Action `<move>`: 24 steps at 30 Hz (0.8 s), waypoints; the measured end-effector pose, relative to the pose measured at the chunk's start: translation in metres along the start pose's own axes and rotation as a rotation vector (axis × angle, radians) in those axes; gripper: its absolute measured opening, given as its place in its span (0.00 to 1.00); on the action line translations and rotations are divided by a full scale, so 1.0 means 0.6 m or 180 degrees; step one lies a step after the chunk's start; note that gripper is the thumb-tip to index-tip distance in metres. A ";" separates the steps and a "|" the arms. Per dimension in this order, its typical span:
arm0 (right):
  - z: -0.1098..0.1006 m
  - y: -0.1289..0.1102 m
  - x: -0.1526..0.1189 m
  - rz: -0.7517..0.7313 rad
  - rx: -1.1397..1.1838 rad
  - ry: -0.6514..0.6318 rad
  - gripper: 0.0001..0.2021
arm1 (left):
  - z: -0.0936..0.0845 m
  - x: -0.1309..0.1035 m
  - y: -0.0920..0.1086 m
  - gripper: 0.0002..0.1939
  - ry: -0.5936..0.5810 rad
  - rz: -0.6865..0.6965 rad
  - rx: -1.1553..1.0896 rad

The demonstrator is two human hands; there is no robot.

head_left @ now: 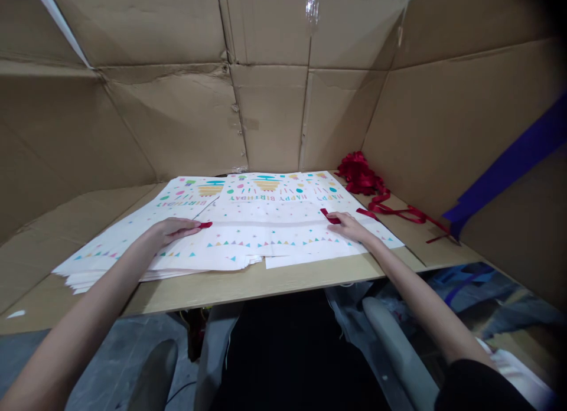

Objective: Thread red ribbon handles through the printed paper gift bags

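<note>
My left hand point(178, 228) is closed at the left side of a white printed sheet point(266, 237), its fingertips on a short red ribbon end point(206, 225). Across from it, my right hand point(348, 227) pinches another red ribbon end point(330, 217). A faint greyish band runs straight across the sheet between the two ends; whether the ribbon continues beneath it I cannot tell. Colourful pennants, dots and upside-down "HAPPY BIRTHDAY" lettering decorate the sheet. Under my left forearm lies a stack of similar sheets point(119, 240); more printed sheet shows beneath my right hand.
A heap of red ribbon point(357, 172) sits at the back right, with loose strands trailing along the cardboard-coloured tabletop point(274, 283). Tall cardboard walls point(270, 116) enclose the back and sides. A blue strip point(509, 163) hangs on the right wall. Chair arms point(390, 340) flank my lap.
</note>
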State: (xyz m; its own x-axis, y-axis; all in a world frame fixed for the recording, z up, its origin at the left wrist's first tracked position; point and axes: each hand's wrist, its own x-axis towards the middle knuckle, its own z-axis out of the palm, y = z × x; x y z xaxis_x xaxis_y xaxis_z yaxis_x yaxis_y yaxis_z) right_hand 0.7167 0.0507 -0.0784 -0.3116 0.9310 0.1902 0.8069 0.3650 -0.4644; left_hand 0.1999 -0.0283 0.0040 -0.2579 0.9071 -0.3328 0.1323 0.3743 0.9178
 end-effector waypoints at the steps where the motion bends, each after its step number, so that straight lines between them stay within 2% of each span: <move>1: -0.002 -0.001 -0.003 -0.0035 -0.0039 -0.0044 0.26 | -0.002 0.005 -0.002 0.11 -0.0080 -0.0142 -0.0189; 4: -0.005 -0.004 -0.009 -0.0094 -0.0126 -0.0109 0.30 | -0.008 0.018 -0.006 0.10 -0.0085 -0.0370 -0.0503; 10: -0.004 0.000 -0.009 -0.0189 -0.0271 -0.0227 0.29 | -0.040 0.042 -0.017 0.09 0.0263 -0.0219 -0.0063; 16: 0.001 0.007 -0.007 -0.0229 -0.0343 -0.0236 0.30 | -0.085 0.076 -0.043 0.10 0.0117 -0.0199 -0.0085; 20: 0.002 0.007 -0.008 -0.0220 -0.0307 -0.0199 0.30 | -0.086 0.079 -0.045 0.08 0.0111 -0.0175 -0.0136; 24: 0.001 0.006 -0.009 -0.0174 -0.0305 -0.0225 0.30 | -0.067 0.064 -0.030 0.07 0.0232 -0.0208 -0.0058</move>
State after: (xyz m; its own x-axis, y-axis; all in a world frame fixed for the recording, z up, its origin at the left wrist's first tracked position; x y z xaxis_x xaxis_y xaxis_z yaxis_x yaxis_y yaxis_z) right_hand 0.7210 0.0470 -0.0813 -0.3884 0.9092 0.1500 0.8308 0.4160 -0.3697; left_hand 0.1493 -0.0082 -0.0167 -0.3345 0.8641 -0.3761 0.0957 0.4281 0.8986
